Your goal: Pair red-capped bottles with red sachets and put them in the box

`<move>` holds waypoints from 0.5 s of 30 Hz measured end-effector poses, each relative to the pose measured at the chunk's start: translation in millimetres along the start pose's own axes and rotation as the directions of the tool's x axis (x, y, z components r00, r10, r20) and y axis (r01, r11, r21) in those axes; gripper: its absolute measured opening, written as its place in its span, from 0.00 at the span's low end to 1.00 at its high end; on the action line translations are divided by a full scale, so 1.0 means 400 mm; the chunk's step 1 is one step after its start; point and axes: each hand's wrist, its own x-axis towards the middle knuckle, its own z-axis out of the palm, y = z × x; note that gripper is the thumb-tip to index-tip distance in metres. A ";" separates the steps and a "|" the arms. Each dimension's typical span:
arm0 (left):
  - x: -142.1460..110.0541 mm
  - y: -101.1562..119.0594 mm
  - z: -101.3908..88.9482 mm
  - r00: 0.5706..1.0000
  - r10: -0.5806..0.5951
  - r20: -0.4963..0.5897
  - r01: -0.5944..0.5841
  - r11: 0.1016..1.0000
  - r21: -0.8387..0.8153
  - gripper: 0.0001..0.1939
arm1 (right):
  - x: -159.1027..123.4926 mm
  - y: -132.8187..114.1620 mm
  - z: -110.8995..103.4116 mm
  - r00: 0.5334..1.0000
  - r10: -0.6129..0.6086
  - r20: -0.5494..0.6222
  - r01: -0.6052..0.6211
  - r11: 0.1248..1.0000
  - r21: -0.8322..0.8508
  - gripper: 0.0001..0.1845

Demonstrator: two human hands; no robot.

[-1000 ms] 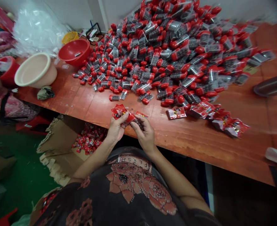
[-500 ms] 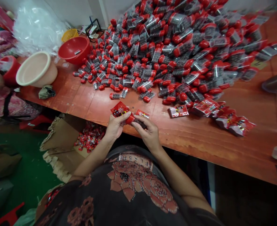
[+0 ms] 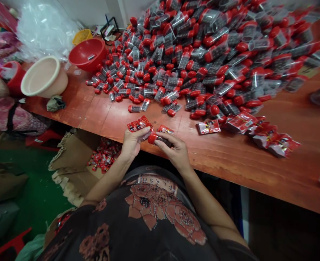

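Here, red-capped tube (image 3: 158, 139) sits in right hand (image 3: 173, 151) grip.

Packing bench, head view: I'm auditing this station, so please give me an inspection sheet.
surface: orange-red wooden bench top, worn and scuffed.
job's things: heap of red-capped clear tubes; red printed sachets piled to the right.
clutter: red basin, cream basin, clear plastic film.
hands: left hand holds a red sachet; right hand holds a red-capped tube.
cables: nothing seen.
surroundings: open cardboard box holding red packets below the bench; green floor.
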 end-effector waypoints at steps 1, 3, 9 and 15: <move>0.002 -0.001 -0.002 1.000 -0.017 -0.003 0.017 1.000 -0.012 0.15 | -0.001 0.001 0.001 1.000 0.003 0.002 -0.003 1.000 0.000 0.15; 0.004 -0.003 -0.005 0.999 -0.053 -0.004 0.052 0.998 -0.034 0.14 | -0.003 0.002 0.003 1.000 0.007 0.001 -0.007 1.000 -0.002 0.15; -0.006 -0.007 -0.006 0.994 -0.108 -0.021 0.107 0.994 -0.026 0.11 | -0.006 0.006 0.008 0.999 0.038 -0.011 -0.038 0.999 0.015 0.14; -0.014 0.000 -0.008 0.995 -0.093 0.031 0.092 0.995 0.041 0.14 | -0.010 0.008 0.000 0.999 0.029 -0.021 -0.029 0.999 0.015 0.15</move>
